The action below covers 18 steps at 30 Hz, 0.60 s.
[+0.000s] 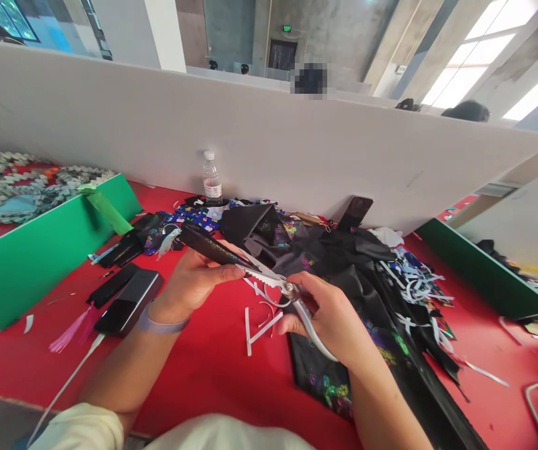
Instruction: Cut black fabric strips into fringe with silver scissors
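My left hand is closed around a folded strip of black glittery fabric, whose end points toward the scissors. In my right hand are metal scissors with silver handles, and one of the blades has a toothed edge. The blades are parted around the near end of the strip. Whether they touch it I cannot tell. White paper strips lie on the red table below. Black fabric with shiny coloured prints spreads behind and to the right of my hands.
A phone with a white cable lies at left, next to a pink tassel. At the back stand a water bottle and a leaning phone. Green dividers flank the table, and a white partition closes it off behind.
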Each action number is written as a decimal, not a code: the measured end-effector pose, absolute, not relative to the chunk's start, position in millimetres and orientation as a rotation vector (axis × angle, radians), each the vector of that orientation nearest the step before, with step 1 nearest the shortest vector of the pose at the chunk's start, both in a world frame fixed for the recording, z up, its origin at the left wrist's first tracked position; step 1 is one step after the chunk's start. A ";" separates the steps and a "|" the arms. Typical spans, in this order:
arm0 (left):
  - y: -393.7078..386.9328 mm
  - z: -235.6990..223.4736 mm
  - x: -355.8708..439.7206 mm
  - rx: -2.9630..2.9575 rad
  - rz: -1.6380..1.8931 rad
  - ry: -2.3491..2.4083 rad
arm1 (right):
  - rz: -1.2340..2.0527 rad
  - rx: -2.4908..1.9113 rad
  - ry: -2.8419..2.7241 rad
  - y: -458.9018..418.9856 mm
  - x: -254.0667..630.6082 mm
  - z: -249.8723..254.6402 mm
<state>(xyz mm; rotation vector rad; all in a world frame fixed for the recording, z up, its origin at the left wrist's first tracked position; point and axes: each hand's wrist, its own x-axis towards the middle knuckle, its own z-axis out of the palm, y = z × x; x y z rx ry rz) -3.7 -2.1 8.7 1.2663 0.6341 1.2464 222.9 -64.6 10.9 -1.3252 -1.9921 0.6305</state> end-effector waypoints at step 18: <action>-2.8 13.6 -4.3 1.253 1.258 0.592 | 0.413 -1.358 -2.005 -65.8 223.2 7.3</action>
